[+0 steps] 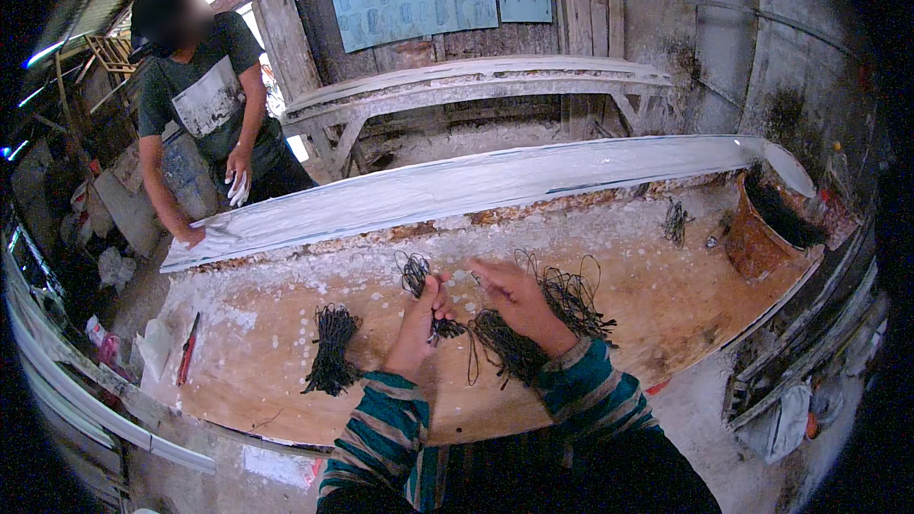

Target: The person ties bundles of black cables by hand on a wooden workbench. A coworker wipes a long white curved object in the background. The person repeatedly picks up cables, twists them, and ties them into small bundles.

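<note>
My left hand [428,312] is closed around a small bundle of black cords [415,276], whose loops stick out above and below the fist. To its right, my right hand [517,299] is held over the table with its fingers stretched toward the left hand; no held thing shows in it, though a thin cord there would be hard to make out. Beneath the right hand and forearm lies a loose heap of black cords [576,303], partly covered by them. A tied bundle of black cords [333,347] rests left of my left forearm.
A wooden tabletop [257,400] spreads before me. Red cutter-like tool [188,349] and white scrap [153,350] lie left. Beyond runs a long white-coated board [457,176], a co-worker's hand [195,236] on it. Orange bucket [757,243] with dark strands and small cord bunch [675,223] stand right.
</note>
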A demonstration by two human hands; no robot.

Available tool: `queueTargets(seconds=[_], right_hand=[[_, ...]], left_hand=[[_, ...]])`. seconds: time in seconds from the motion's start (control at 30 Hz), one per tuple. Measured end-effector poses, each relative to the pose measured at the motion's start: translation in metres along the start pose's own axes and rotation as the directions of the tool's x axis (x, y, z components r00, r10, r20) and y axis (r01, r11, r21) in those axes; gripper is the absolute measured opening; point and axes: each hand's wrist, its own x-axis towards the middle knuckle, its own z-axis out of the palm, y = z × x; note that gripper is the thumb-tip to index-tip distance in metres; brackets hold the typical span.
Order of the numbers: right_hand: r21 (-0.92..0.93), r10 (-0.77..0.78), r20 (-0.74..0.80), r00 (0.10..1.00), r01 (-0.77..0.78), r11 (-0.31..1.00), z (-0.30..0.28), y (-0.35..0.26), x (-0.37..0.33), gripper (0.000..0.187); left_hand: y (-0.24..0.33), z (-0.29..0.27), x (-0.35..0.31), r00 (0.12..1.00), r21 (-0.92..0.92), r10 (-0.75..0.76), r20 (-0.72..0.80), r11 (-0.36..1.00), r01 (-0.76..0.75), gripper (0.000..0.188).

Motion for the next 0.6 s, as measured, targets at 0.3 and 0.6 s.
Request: queueTargets(seconds=[0.3,0.6], right_hand=[[-0.215,-0.018,0.184,0.983,0.058,0.975,0.015,-0.018,-0.007,0.042],[-0.207,0.054,0.133,0.99,-0.025,0.978,0.015,-0.018,-0.007,0.041]], left_hand=[[-0.019,-0.004,0.001,0.998,0.197,0.02,0.061,0.98,-0.032,0.051],[-0.023,-0.004,0.001,0.995,0.31,0.052,0.09,0.948,-0.077,0.047]])
